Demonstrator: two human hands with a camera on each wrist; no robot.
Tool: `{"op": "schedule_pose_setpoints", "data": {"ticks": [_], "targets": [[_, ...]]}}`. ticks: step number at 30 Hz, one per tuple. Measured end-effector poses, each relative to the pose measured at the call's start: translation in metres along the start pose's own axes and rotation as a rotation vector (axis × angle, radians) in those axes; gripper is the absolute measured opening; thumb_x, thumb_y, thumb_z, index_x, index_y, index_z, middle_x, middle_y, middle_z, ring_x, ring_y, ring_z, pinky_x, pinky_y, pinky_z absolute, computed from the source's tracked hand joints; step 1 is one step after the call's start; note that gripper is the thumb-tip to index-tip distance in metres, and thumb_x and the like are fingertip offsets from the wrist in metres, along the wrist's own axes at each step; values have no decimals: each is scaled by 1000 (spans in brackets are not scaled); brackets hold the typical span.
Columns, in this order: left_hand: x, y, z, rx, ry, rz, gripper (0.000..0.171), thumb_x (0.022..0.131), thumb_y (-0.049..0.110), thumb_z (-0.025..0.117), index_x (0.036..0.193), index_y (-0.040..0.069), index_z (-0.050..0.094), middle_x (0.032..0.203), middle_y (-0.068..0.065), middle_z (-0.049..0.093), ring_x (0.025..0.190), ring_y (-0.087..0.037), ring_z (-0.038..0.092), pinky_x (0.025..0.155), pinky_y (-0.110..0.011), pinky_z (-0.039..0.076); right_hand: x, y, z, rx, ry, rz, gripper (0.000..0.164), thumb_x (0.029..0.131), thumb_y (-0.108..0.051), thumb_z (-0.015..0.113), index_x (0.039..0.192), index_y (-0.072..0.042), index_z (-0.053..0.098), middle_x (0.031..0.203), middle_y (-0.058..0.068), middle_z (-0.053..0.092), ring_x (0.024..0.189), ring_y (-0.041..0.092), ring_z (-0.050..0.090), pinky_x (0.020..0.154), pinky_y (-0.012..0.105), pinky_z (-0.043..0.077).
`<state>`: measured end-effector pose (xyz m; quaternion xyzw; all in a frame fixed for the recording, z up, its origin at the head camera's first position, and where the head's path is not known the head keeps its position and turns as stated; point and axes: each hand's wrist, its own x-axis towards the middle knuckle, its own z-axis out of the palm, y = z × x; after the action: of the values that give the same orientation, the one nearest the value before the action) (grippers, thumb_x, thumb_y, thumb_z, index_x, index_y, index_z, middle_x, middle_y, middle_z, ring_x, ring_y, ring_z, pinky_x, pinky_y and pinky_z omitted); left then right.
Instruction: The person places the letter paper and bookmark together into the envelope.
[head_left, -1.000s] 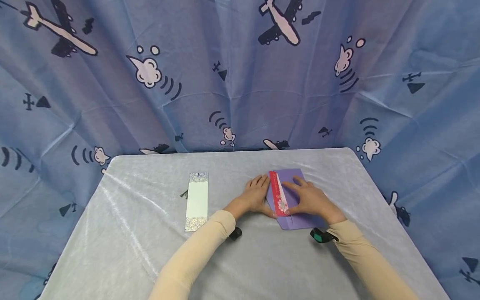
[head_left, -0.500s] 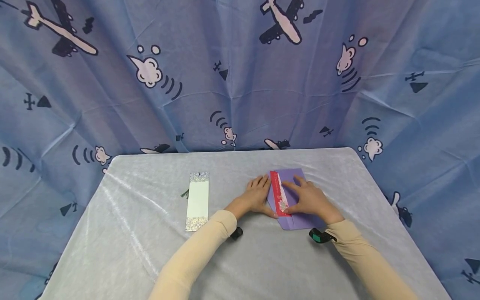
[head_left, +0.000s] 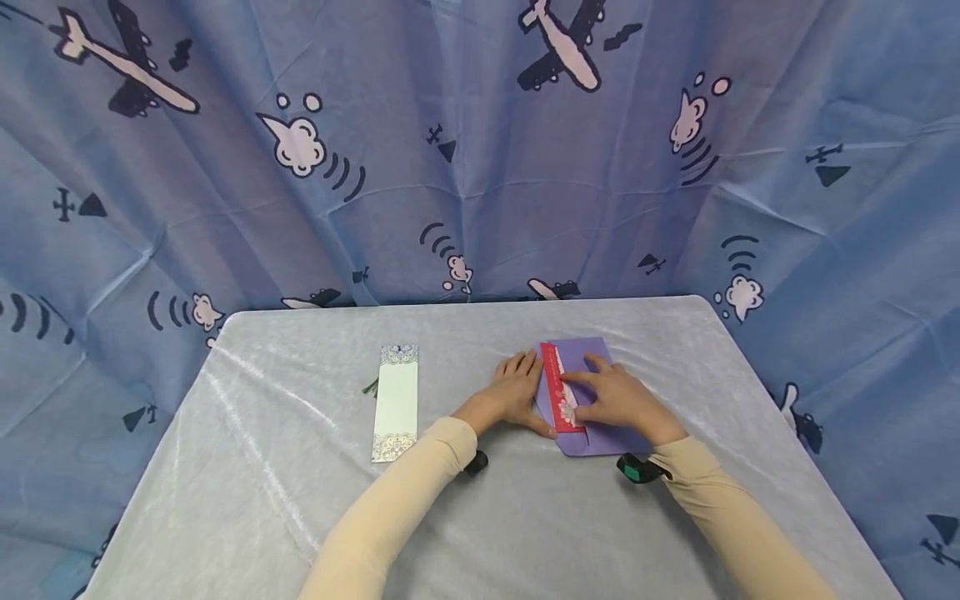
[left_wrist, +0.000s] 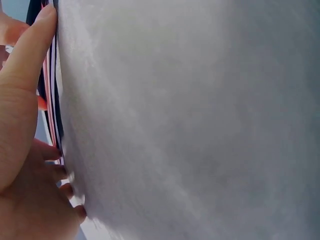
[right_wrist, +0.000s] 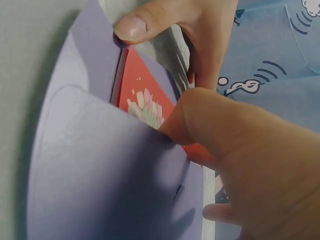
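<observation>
A purple envelope point(head_left: 588, 350) lies on the table with a red card point(head_left: 556, 387) partly inside its mouth. White and pink flowers are printed on the card, clear in the right wrist view. My left hand point(head_left: 513, 398) lies along the envelope's left side, fingers straight. Its thumb point(right_wrist: 134, 27) presses the envelope beside the card. With curled thumb and index finger, my right hand point(head_left: 622, 398) holds the edge of the pocket, fingertips right at the card. One of those tips disappears behind the purple paper point(right_wrist: 85, 150). The card's lower part is hidden within the envelope.
A pale bookmark point(head_left: 396, 400) with patterned ends and a green tassel point(head_left: 371, 387) lies left of my hands. A light grey cloth point(head_left: 247, 467) covers the table. Behind its far edge hangs a blue curtain point(head_left: 480, 167) printed with airplanes.
My right thumb and index finger have drawn a little closer together at the pocket edge. The envelope's near edge has shifted slightly; the left hand stays almost still.
</observation>
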<state>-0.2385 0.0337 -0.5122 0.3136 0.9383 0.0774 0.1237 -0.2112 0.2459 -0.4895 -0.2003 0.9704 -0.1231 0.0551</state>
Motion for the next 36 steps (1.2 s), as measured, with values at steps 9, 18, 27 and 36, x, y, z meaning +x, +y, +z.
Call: {"op": "schedule_pose_setpoints", "data": {"ticks": [9,18,27,36], "targets": [[1,0,-1,-44,-42,-6,132,66,76,74,159,4,13,167,-16,9,154,-35,12,124,-50,17,0,0,-1,-8,4,-18,49,81,-31,68,128,-18,67,144,34,45,114,61,54,91,66,48],[-1,-2,-9,-86,-84,12,128,71,74,71,159,5,11,168,-16,7,155,-35,10,125,-52,14,-2,1,0,-21,44,-27,55,83,-47,73,129,-18,64,145,33,45,114,62,54,88,67,48],[2,2,-11,-84,-105,-8,123,76,72,69,159,5,9,167,-17,7,155,-35,9,125,-50,14,-5,3,1,-22,72,-25,57,82,-48,74,130,-18,63,145,32,45,113,63,54,85,68,49],[4,14,-1,17,-50,-69,125,74,79,64,159,5,9,167,-18,10,155,-37,12,123,-55,17,-6,4,2,-22,73,-23,56,86,-49,71,132,-19,62,146,32,44,116,63,53,88,70,47]]}}
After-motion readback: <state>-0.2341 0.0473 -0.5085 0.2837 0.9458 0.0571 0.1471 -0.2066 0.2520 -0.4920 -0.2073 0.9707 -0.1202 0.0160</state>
